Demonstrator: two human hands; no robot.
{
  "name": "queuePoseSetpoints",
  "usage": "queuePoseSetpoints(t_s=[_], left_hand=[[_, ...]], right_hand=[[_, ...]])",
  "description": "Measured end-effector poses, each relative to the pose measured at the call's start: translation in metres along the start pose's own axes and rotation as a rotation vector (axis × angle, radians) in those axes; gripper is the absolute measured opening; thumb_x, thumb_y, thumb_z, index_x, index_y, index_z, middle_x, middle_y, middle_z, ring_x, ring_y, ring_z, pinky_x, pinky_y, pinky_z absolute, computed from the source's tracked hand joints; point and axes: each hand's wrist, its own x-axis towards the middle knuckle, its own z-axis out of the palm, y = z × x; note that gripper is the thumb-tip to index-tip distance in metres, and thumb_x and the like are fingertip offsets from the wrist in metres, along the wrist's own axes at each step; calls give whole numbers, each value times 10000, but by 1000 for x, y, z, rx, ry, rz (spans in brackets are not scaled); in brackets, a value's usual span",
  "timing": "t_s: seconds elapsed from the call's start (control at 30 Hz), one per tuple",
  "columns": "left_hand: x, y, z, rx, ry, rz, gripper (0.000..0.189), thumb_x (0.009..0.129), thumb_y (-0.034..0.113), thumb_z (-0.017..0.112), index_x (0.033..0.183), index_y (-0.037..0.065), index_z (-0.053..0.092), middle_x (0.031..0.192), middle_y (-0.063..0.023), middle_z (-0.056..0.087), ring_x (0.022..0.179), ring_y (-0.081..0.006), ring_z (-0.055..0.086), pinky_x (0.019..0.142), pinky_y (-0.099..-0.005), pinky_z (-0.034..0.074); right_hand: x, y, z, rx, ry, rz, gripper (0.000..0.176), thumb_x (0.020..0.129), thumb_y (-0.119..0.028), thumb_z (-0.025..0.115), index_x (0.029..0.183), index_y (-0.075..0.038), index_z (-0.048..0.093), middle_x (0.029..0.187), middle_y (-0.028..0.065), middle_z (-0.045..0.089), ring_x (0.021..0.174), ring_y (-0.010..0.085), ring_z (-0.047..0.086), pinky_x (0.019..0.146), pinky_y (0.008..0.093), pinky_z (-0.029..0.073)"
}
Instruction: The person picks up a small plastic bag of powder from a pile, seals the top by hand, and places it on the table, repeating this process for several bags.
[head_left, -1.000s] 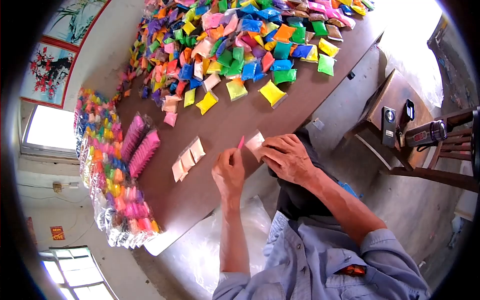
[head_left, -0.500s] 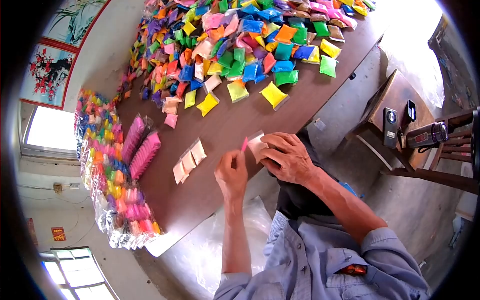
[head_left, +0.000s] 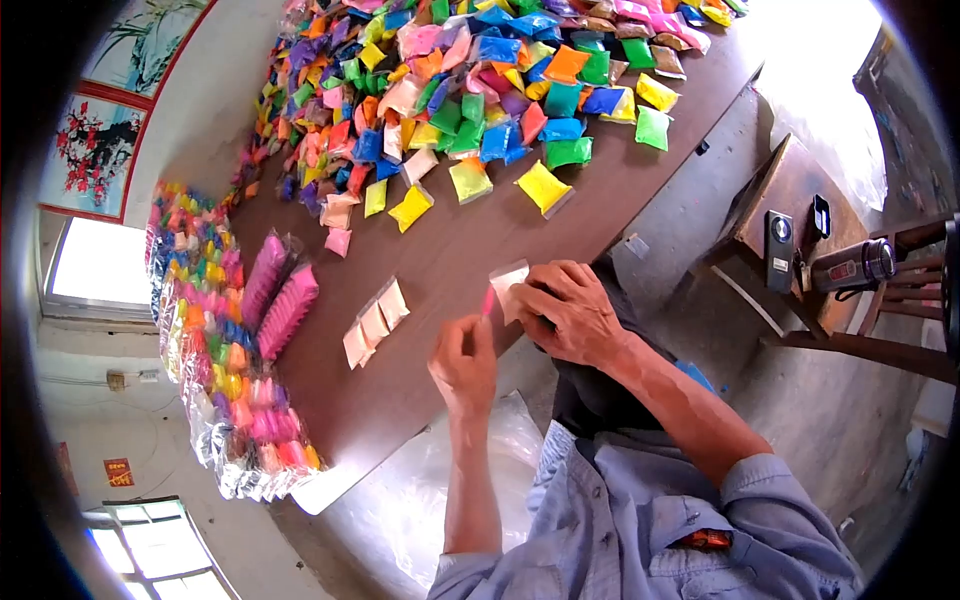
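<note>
My left hand (head_left: 463,365) is closed, thumb and fingers pinched on a thin pink stick (head_left: 488,301) that points up from the fingertips. Just right of it, my right hand (head_left: 572,312) grips a small pale peach packet (head_left: 507,282) in clear film, its fingers bent over the packet's right side. The stick is close along the packet's left edge, both over the brown table's near edge. To the left on the table lies a short row of matching peach packets (head_left: 375,323), joined side by side.
A large heap of colourful packets (head_left: 480,110) covers the table's (head_left: 440,250) far side. Two bundles of pink pieces (head_left: 288,312) lie at left, beside stacked bags of coloured packets (head_left: 235,370). To the right, a wooden stool (head_left: 790,190) carries a dark device (head_left: 779,250) and a flask (head_left: 853,265).
My left hand has dropped slightly, and the pink stick now stands more upright. The peach packet in my right hand has shifted a little to the left.
</note>
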Motion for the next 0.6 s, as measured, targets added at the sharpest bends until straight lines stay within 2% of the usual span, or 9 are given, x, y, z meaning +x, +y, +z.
queuePoseSetpoints(t_s=[0.17,0.23,0.27,0.33,0.43,0.5,0.6], left_hand=[[-17,0,15,-41,47,123,38,925,47,747,920,13,731,806,-142,715,655,-262,691,628,-360,557],[-14,-9,13,13,71,59,43,921,48,751,913,14,727,793,-138,711,657,-263,693,626,-365,558],[-12,-15,11,73,91,-6,49,916,49,755,907,15,722,780,-134,706,658,-264,694,624,-369,560],[-7,-17,6,73,118,8,51,909,48,762,895,25,718,769,-132,701,641,-263,687,607,-368,554],[-13,1,3,54,120,53,43,902,40,766,906,35,724,766,-134,700,653,-268,697,607,-374,555],[-18,12,11,12,97,167,50,897,36,770,917,41,724,779,-134,705,674,-284,710,619,-384,561],[-19,-2,21,28,120,180,55,895,34,772,924,42,726,795,-138,714,690,-301,717,628,-394,566]], right_hand=[[0,-1,6,6,51,-12,313,800,-137,810,1092,-140,695,1174,67,635,1103,283,623,913,404,486],[0,-2,2,21,-13,6,410,754,-87,813,1147,-126,699,1234,61,643,1145,308,623,953,433,502],[0,-3,1,20,-15,5,410,754,-87,813,1147,-126,699,1234,61,643,1145,308,623,953,433,502],[0,-5,1,-1,-21,31,417,755,-116,823,1152,-120,696,1263,62,646,1189,307,612,975,437,494],[1,-4,1,20,-10,17,346,775,-142,830,1092,-149,691,1239,71,642,1175,285,607,946,418,482],[2,-5,1,17,-7,13,353,770,-137,830,1094,-146,690,1242,68,643,1175,286,607,946,417,482],[1,-6,0,4,-18,23,356,768,-133,830,1095,-140,689,1253,65,645,1178,285,608,951,415,482]])
